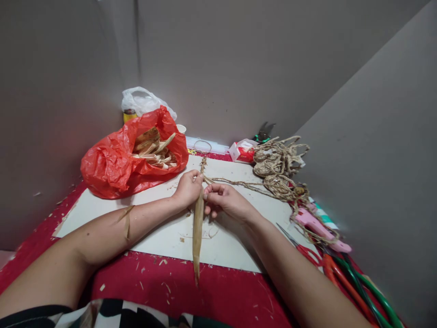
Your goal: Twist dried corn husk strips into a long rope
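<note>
My left hand is closed, pinching the braided cord at the top of a long dried leaf strip. The strip hangs down toward me past the board's front edge. My right hand is beside it, thumb and forefinger together at the strip's right edge, the other fingers curled. From the pinched spot, thin twisted cords run right to a bundle of coiled twine. A pale board lies beneath both hands. A thin scrap of leaf rests on my left forearm.
A red plastic bag of dried leaf strips stands at left, a white bag behind it. At right are a tissue pack, pliers, a pink tool and red-handled scissors. Scraps dot the red cloth.
</note>
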Tool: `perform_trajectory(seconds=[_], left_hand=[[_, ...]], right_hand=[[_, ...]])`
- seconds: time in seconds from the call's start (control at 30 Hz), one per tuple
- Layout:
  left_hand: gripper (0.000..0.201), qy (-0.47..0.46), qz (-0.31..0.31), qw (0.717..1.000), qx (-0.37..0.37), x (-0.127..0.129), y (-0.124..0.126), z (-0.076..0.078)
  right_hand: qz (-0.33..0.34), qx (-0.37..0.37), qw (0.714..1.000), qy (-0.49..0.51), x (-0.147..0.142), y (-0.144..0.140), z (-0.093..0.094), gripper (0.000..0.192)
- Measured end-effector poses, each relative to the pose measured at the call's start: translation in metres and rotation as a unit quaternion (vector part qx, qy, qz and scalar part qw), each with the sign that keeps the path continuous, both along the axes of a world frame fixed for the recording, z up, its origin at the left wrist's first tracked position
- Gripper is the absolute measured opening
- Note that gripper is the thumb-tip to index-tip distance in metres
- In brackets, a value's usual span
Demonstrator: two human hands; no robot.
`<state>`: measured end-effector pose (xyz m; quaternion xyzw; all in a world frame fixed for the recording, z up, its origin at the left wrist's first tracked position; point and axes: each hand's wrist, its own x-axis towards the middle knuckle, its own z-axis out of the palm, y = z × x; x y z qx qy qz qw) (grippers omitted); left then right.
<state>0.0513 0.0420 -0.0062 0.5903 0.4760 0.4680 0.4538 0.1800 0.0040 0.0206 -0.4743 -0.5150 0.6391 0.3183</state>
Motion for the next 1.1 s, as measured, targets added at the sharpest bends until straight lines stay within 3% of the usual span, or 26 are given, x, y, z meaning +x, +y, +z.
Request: perform_trajectory(seconds=[0.57, 1.1], left_hand=[[0.021, -0.003, -0.006, 1.000, 0.023, -0.001, 0.004, -0.001], [0.023, 0.045, -0.005, 0.999, 0.030, 0.000, -0.001, -0.002]], right_hand=[[0.006, -0.015, 1.000, 0.021, 0.011, 0.004, 0.003, 0.029], [-0.015, 0.019, 0.998, -0.050, -0.004, -0.003, 0.006, 0.032]])
